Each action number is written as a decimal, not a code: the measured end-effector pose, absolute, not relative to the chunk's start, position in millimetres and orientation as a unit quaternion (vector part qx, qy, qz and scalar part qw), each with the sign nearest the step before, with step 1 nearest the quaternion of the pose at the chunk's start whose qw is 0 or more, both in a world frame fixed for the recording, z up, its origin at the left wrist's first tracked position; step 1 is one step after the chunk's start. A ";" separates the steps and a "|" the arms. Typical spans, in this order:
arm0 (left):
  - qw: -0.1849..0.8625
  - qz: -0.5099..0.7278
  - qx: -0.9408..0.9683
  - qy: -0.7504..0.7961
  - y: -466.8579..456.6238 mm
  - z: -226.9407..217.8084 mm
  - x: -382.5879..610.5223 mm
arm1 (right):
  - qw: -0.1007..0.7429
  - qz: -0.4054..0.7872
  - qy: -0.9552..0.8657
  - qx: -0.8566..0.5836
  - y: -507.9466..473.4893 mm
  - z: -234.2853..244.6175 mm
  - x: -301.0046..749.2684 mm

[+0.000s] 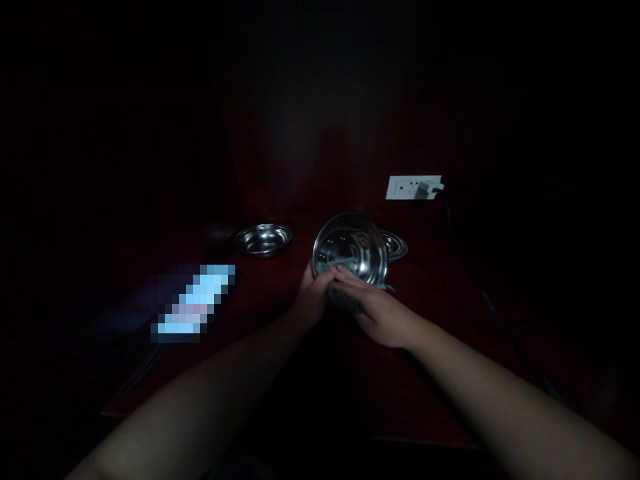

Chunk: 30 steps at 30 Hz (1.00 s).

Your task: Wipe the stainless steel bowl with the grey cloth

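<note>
A shiny metal bowl (367, 247) is tilted with its open mouth toward me, above the dark red table. My left hand (315, 290) grips its left lower rim, thumb on the near edge and the other fingers hidden behind. A grey-green cloth (345, 301) hangs over the bowl's lower rim and reaches inside. My right hand (377, 307) is closed on this cloth, pressing it against the rim and inner wall; part of its fingers is hard to make out in the dim light.
A shallow metal dish (264, 240) stands at the left back. Behind the bowl on the right lies a round metal lid or dish (397, 247), partly hidden. A lit phone (195, 303), blurred out, lies left. A plug sits in the wall socket (407, 187); its dark cable (493, 307) runs down the right side.
</note>
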<state>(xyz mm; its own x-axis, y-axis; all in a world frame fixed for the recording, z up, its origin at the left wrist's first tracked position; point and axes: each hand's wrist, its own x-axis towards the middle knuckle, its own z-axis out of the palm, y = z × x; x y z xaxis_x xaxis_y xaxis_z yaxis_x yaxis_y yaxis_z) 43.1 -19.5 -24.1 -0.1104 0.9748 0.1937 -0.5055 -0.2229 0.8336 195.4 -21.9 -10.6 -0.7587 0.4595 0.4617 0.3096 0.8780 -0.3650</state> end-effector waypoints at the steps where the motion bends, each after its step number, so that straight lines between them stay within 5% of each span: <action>1: 0.541 0.680 0.388 0.307 -19.0 -24.4 43.0 | 0.285 0.139 -0.926 -0.205 -21.9 -11.2 195.2; 13: 0.508 0.683 0.412 0.323 -16.2 -25.5 39.7 | 0.223 0.099 -0.884 -0.399 -27.7 7.6 195.5; 25: 0.492 0.693 0.408 0.333 -17.4 -21.7 39.9 | 0.284 0.165 -0.911 -0.251 -27.2 1.9 195.5; 30: 0.498 0.682 0.411 0.342 -18.6 -22.3 41.5 | 0.222 0.117 -0.890 -0.380 -28.5 7.3 193.9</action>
<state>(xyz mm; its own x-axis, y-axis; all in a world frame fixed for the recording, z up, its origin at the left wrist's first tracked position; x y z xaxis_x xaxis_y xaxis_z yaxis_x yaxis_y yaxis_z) 41.5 -18.6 -22.3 -0.1653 0.9613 0.2202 -0.3992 -0.2694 0.8764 193.9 -28.5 7.3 -0.6122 0.7294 0.3052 0.6253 0.6829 -0.3776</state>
